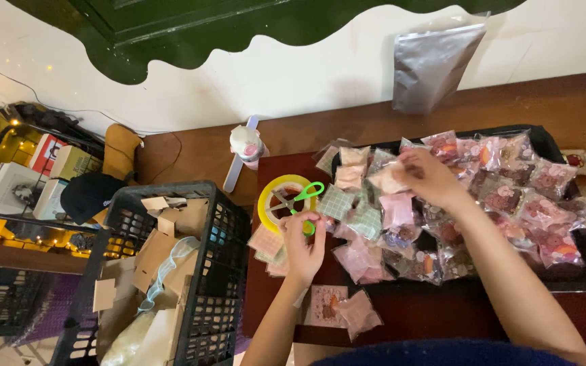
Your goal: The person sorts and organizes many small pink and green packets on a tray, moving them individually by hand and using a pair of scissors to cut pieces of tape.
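Observation:
My left hand rests on the dark red table, its fingers pinching the lower handle of the green-handled scissors, which lie across a yellow tape roll. My right hand hovers over a pile of small clear packets and grips a pale pink packet between its fingertips. A black tray on the right holds several clear packets with pink and brown contents.
A black plastic crate with cardboard pieces and plastic stands left of the table. A silver foil pouch leans on the wall behind. A white bottle sits at the table's far corner. A shelf with boxes and small lights is far left.

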